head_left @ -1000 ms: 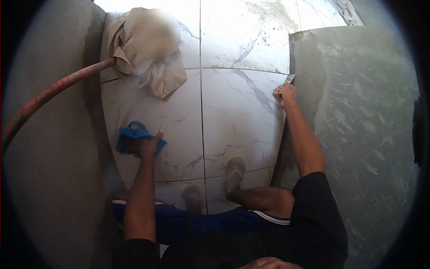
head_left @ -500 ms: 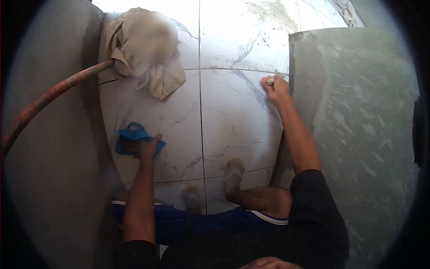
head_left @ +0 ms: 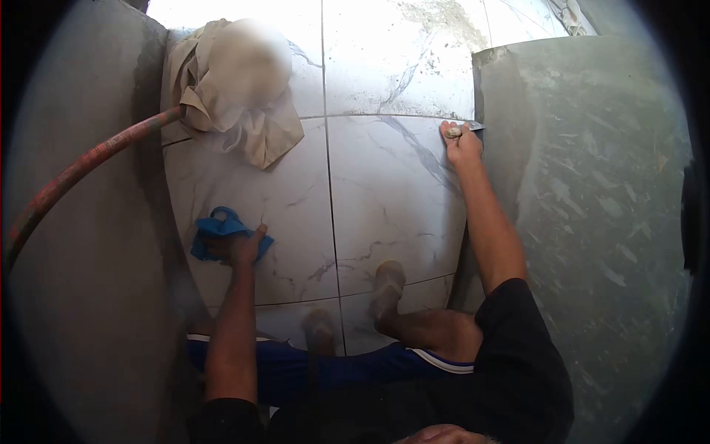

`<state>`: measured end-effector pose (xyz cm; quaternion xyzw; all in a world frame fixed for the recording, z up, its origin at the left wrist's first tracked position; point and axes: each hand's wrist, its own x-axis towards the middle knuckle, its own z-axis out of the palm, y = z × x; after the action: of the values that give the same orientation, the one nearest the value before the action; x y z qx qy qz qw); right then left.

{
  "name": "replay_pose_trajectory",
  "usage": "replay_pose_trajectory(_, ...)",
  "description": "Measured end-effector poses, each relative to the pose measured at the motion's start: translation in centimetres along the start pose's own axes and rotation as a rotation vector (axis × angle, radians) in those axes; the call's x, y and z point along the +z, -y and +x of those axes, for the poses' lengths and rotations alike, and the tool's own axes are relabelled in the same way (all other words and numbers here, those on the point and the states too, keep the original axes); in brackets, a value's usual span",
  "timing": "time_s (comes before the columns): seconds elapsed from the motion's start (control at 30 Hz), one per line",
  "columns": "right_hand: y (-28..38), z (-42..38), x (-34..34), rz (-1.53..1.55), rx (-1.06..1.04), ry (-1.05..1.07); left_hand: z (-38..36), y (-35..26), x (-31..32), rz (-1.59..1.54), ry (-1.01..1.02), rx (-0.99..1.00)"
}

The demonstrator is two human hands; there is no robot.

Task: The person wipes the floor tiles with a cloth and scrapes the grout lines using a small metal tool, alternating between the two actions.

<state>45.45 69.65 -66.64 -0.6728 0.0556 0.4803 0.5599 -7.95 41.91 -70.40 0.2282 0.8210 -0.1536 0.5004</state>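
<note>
My left hand (head_left: pixel 235 246) grips a crumpled blue plastic bag (head_left: pixel 227 220) low over the tiled floor, its fingers partly hidden in the folds and a loop of it standing up. Farther out on the right, my right hand (head_left: pixel 461 144) is closed round the pale handle of a putty knife (head_left: pixel 453 133). The knife's thin metal blade shows beyond the fingers, at the tile joint beside the grey wall. The white marbled tiles (head_left: pixel 399 192) have dark joints between them.
A bunched beige sheet (head_left: pixel 275 140) lies at the upper left, partly blurred. A worn red hose (head_left: pixel 96 155) runs to it. Rough grey walls (head_left: pixel 592 207) stand on both sides. Grit (head_left: pixel 444 37) covers the far tiles. My sandalled feet (head_left: pixel 388 281) are close below.
My right hand has turned slightly and shifted a little right, and the metal blade now shows at the wall's edge. The left hand stays almost in place with the blue bag.
</note>
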Motion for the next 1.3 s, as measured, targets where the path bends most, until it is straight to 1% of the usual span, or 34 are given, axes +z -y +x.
replay_pose_trajectory(0.03,0.0,0.2,0.6,0.0,-0.004,-0.016,-0.2,-0.2,-0.3,-0.023,0.041,-0.002)
replay_pose_trajectory(0.13,0.4,0.3,2.2,-0.07,-0.045,-0.133,0.0,0.3,1.3,-0.016,-0.232,0.056)
replay_pose_trajectory(0.23,0.3,0.7,3.3,-0.075,-0.079,-0.214,0.7,0.8,1.3,-0.046,-0.205,0.027)
replay_pose_trajectory(0.33,0.3,2.0,2.8,-0.041,-0.043,-0.117,1.0,0.9,1.5,-0.017,-0.235,0.011)
replay_pose_trajectory(0.37,0.1,2.7,3.1,0.001,0.003,-0.152,1.4,1.1,1.4,-0.068,-0.181,-0.017)
replay_pose_trajectory(0.4,-0.5,1.6,3.3,-0.016,0.031,-0.128,2.4,1.9,1.6,-0.118,-0.122,-0.044)
replay_pose_trajectory(0.47,-2.7,-2.7,4.6,-0.029,0.07,-0.084,2.9,1.6,1.5,-0.148,-0.017,-0.048)
replay_pose_trajectory(0.53,-6.0,-6.1,4.8,-0.1,0.271,0.204,1.5,0.8,0.3,-0.112,0.073,-0.028)
replay_pose_trajectory(0.6,-8.2,-8.7,4.5,-0.164,0.471,0.499,1.0,0.6,0.2,-0.111,0.107,0.023)
replay_pose_trajectory(0.63,-7.9,-10.5,4.7,-0.162,0.412,0.405,0.7,0.4,-0.5,-0.109,0.116,0.045)
replay_pose_trajectory(0.7,-7.2,-13.3,5.6,-0.167,0.302,0.218,-1.0,-0.8,0.9,0.069,-0.265,0.003)
replay_pose_trajectory(0.73,-7.2,-9.9,4.0,-0.092,0.246,0.139,-1.6,-1.2,1.3,0.151,-0.455,-0.025)
replay_pose_trajectory(0.77,-5.6,-8.9,3.1,-0.086,0.144,0.072,-1.3,-1.0,1.0,0.08,-0.374,0.005)
replay_pose_trajectory(0.8,-4.6,-5.9,1.7,-0.11,0.085,0.044,-0.8,-0.5,0.7,0.013,-0.284,0.036)
replay_pose_trajectory(0.83,-3.2,-5.0,1.0,-0.111,0.045,-0.013,-0.5,-0.1,0.7,-0.054,-0.192,0.067)
replay_pose_trajectory(0.93,-0.5,-3.3,0.0,-0.198,-0.009,-0.004,1.3,1.0,2.1,0.008,-0.331,0.037)
replay_pose_trajectory(1.03,0.5,-2.0,0.4,-0.173,-0.037,-0.024,3.8,2.3,2.5,-0.128,-0.215,-0.061)
replay_pose_trajectory(1.13,0.9,-0.9,1.3,-0.213,-0.038,-0.064,4.9,2.9,3.2,-0.138,-0.234,-0.1)
replay_pose_trajectory(1.17,1.1,-0.6,1.7,-0.242,-0.036,-0.077,5.0,3.2,3.3,-0.117,-0.25,-0.085)
replay_pose_trajectory(1.23,0.9,-0.7,2.9,-0.224,0.023,-0.01,4.1,2.6,3.1,-0.084,-0.28,-0.056)
replay_pose_trajectory(1.27,0.8,-0.8,3.1,-0.215,0.048,0.014,3.7,2.4,2.5,-0.114,-0.139,-0.045)
replay_pose_trajectory(1.3,0.6,-1.3,3.5,-0.296,0.111,0.025,3.4,2.2,1.5,-0.14,0.004,-0.032)
